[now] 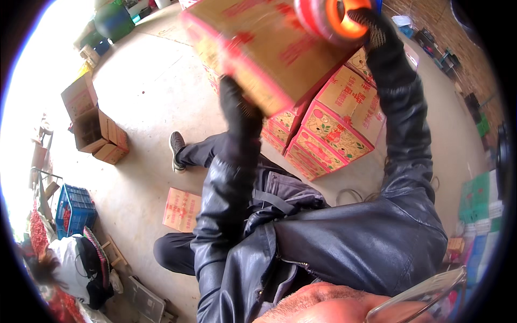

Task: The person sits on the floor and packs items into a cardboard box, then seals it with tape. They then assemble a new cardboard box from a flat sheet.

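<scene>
A printed cardboard box (278, 44) with red edges is held up before me, above stacked boxes of the same kind (337, 127). My left hand (240, 107), in a dark knit glove, rests against the box's near left edge; its fingers are partly hidden. In my right hand (373, 30), also gloved, is a tape dispenser with an orange core (348, 18), lying over the box's far right part. My fingers reach into the orange ring. The held box is slightly blurred.
An opened cardboard box (99, 133) stands on the floor at the left. A small printed box (181, 210) lies near my knee. Lower left are a blue plastic crate (74, 210) and a white sack (72, 266). Green and white stacks (478, 198) line the right side.
</scene>
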Motion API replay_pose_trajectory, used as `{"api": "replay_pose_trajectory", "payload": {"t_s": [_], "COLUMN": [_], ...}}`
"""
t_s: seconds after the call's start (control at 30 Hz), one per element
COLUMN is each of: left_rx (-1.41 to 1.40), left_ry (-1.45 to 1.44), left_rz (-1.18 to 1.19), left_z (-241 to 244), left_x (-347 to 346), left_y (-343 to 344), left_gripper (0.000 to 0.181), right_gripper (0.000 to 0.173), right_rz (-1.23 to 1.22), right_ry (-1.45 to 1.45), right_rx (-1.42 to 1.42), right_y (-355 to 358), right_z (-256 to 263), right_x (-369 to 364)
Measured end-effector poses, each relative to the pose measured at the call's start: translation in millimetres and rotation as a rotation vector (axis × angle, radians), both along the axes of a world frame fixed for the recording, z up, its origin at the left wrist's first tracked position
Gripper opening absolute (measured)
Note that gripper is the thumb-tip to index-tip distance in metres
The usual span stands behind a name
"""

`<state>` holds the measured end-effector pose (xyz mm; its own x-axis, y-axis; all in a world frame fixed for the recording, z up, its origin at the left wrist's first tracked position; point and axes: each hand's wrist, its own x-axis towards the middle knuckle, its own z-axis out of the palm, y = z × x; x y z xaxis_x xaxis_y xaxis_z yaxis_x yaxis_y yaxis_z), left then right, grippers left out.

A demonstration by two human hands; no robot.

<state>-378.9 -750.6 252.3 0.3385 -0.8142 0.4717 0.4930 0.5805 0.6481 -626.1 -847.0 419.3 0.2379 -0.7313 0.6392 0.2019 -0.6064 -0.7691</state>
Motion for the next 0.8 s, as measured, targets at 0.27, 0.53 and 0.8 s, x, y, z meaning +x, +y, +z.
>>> {"api": "replay_pose_trajectory", "payload": {"t_s": [0.27,0.53,0.8], "left_rx": [0.259,0.336,0.284], "left_ry": [-0.407,-0.582,-0.931], "left_rz": [-0.122,0.011,0.258], "left_z": [-55.8,-34.8,-40.5], "left_x": [-59.5,-59.4,-65.0], "left_y": [-70.0,-54.1,-79.5], "left_gripper": [0.032,0.020,0.031], "right_gripper": [0.044,0.041,0.041], "right_rz": [-0.111,-0.452,-0.635], "right_ry": [0.001,0.291,0.545], "right_rx": [0.245,0.183,0.098], "right_y": [-234.0,-235.8,-230.8], "right_z": [-87.9,-103.6,-94.9], "right_x": [-130.4,-130.5,-136.3]}}
